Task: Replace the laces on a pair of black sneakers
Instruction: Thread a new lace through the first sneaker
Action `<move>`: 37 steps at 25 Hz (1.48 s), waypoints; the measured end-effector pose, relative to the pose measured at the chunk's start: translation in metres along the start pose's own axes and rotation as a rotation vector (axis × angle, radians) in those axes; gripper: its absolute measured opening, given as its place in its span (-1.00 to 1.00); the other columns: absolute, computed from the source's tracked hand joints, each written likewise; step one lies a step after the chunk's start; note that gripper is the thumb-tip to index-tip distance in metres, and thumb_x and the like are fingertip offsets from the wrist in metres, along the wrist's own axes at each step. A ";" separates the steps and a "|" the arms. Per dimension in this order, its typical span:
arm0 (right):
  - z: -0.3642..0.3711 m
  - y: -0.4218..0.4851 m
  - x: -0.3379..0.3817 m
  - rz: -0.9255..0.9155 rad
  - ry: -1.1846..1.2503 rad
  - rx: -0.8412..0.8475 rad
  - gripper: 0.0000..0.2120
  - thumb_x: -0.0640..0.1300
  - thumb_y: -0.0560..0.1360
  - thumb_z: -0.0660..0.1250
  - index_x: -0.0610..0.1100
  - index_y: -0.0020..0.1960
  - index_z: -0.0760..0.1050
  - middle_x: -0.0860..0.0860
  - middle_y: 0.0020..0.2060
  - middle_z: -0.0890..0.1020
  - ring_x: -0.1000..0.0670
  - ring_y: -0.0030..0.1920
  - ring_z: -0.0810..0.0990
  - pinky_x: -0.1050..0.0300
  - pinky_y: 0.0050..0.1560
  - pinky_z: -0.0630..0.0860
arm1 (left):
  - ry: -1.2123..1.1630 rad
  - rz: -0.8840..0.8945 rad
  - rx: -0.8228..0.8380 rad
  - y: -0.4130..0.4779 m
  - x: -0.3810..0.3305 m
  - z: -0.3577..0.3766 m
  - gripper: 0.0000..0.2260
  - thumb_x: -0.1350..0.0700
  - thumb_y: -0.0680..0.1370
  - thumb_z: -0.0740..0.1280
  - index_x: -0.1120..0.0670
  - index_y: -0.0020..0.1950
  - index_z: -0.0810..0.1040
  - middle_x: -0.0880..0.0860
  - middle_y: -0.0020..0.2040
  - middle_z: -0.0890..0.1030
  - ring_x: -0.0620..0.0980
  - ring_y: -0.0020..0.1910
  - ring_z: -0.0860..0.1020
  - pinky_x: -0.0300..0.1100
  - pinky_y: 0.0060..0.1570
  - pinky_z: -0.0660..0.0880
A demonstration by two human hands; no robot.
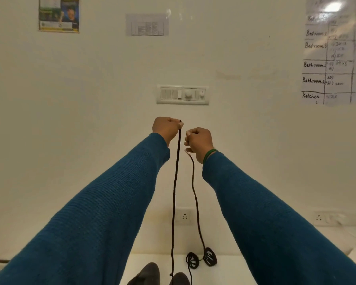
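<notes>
Both my arms are raised toward the wall. My left hand (166, 128) pinches one tip of a long black lace (175, 182), which hangs straight down to the white table (158, 259). My right hand (198, 144), fingers curled, holds the other strand of the lace, which drops in a curve toward two coiled black lace bundles (201, 259) on the table. The toes of two black sneakers (150, 273) show at the bottom edge between my arms; the rest of them is out of view.
A switch panel (182, 94) is on the wall right behind my hands. Power sockets (184, 216) sit low on the wall. A poster (59, 14), a taped sheet (147, 24) and a handwritten chart (329, 58) hang higher up. Cables lie at far right.
</notes>
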State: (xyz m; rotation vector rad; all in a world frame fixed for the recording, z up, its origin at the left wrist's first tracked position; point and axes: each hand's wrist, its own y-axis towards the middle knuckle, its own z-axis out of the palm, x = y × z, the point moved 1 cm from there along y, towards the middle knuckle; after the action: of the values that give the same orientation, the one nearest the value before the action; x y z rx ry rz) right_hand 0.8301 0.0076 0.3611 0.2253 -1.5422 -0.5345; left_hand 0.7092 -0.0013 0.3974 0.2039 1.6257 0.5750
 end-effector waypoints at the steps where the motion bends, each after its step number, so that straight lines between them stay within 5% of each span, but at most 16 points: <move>1: 0.001 -0.002 -0.002 0.035 -0.002 0.018 -0.90 -0.24 0.61 0.24 -0.21 0.02 0.54 -0.08 -0.17 0.61 0.00 -0.25 0.62 0.12 -0.34 0.63 | 0.005 -0.006 0.013 0.001 -0.001 0.002 -0.95 0.20 0.54 0.43 0.10 -0.03 0.67 0.02 -0.08 0.68 -0.01 -0.07 0.65 -0.11 -0.03 0.60; 3: -0.001 -0.010 -0.017 0.078 -0.057 0.054 -0.90 -0.21 0.62 0.24 -0.20 0.03 0.51 -0.10 -0.11 0.60 -0.03 -0.23 0.65 0.09 -0.37 0.64 | 0.042 -0.020 0.038 -0.001 0.007 0.003 -0.86 0.21 0.56 0.36 0.16 0.08 0.66 0.00 -0.15 0.66 -0.02 -0.16 0.63 -0.08 -0.07 0.61; 6: -0.013 -0.031 -0.072 0.114 -0.236 0.125 -0.90 -0.17 0.61 0.30 -0.18 -0.03 0.53 -0.12 -0.10 0.63 -0.06 -0.23 0.68 0.02 -0.25 0.68 | 0.138 -0.051 0.071 -0.023 0.043 -0.001 -0.92 0.18 0.56 0.33 0.06 -0.06 0.62 -0.01 -0.16 0.65 -0.03 -0.19 0.62 -0.06 -0.04 0.61; 13: -0.063 -0.130 -0.254 0.468 -0.280 0.289 -0.92 -0.23 0.59 0.33 -0.25 -0.05 0.56 -0.17 -0.19 0.63 -0.08 -0.31 0.62 0.04 -0.31 0.64 | 0.242 -0.374 0.147 -0.130 0.243 -0.024 -0.96 0.23 0.57 0.39 0.18 -0.07 0.60 0.12 -0.05 0.65 0.08 -0.18 0.67 -0.10 -0.15 0.64; 16: -0.092 -0.158 -0.315 0.572 -0.515 0.260 -0.91 -0.30 0.55 0.33 -0.32 -0.03 0.58 -0.23 -0.16 0.64 -0.16 -0.24 0.66 -0.11 -0.09 0.68 | 0.271 -0.458 0.161 -0.175 0.312 -0.036 -0.93 0.19 0.60 0.36 0.15 0.03 0.62 0.07 0.00 0.64 0.03 -0.22 0.65 -0.09 -0.17 0.61; 21: -0.127 -0.166 -0.368 0.460 -1.170 0.474 -0.84 -0.13 0.53 0.42 -0.19 0.06 0.64 -0.11 0.04 0.67 -0.13 0.06 0.62 -0.08 0.18 0.56 | 0.270 -0.491 0.220 -0.212 0.375 -0.027 -0.93 0.15 0.58 0.38 0.10 0.03 0.65 0.02 -0.11 0.65 -0.06 -0.29 0.56 -0.26 -0.29 0.49; 25: -0.125 -0.165 -0.393 0.377 -1.438 0.706 -0.67 0.16 0.51 0.41 -0.02 0.16 0.58 0.02 0.08 0.61 -0.08 0.16 0.52 -0.12 0.28 0.30 | 0.198 -0.506 0.239 -0.219 0.393 -0.013 -0.90 0.16 0.58 0.38 0.10 0.07 0.65 -0.03 0.01 0.66 -0.09 -0.27 0.57 -0.35 -0.35 0.48; 28: -0.109 -0.161 -0.413 0.243 -1.456 0.776 -0.78 -0.02 0.59 0.34 0.03 0.22 0.57 0.00 0.14 0.61 -0.09 0.19 0.51 -0.09 0.29 0.31 | 0.185 -0.519 0.194 -0.220 0.405 -0.008 -0.92 0.14 0.58 0.38 0.07 0.04 0.64 -0.02 -0.01 0.67 -0.15 -0.32 0.57 -0.39 -0.40 0.46; 31: -0.090 -0.155 -0.428 0.201 -1.334 0.768 -0.68 -0.28 0.58 0.27 -0.01 0.25 0.58 -0.05 0.16 0.62 -0.07 0.12 0.57 0.02 0.22 0.50 | 0.177 -0.532 0.178 -0.220 0.418 -0.006 -0.95 0.14 0.58 0.38 0.02 0.00 0.63 -0.01 -0.05 0.67 -0.16 -0.33 0.58 -0.38 -0.40 0.47; 37: -0.058 -0.144 -0.454 0.149 -1.207 0.782 -0.55 -0.36 0.54 0.27 0.02 0.32 0.55 -0.06 0.32 0.52 -0.11 0.29 0.50 0.03 0.22 0.45 | 0.142 -0.571 0.181 -0.210 0.434 -0.002 -0.93 0.14 0.59 0.38 0.02 0.03 0.64 0.00 -0.06 0.67 -0.19 -0.34 0.58 -0.38 -0.36 0.49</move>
State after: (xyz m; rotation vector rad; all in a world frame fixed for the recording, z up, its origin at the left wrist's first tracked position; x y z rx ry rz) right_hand 0.8863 0.0813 -0.1095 0.4112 -2.8855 0.1712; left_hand 0.6849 0.0154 -0.0840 -0.1728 1.7732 0.0039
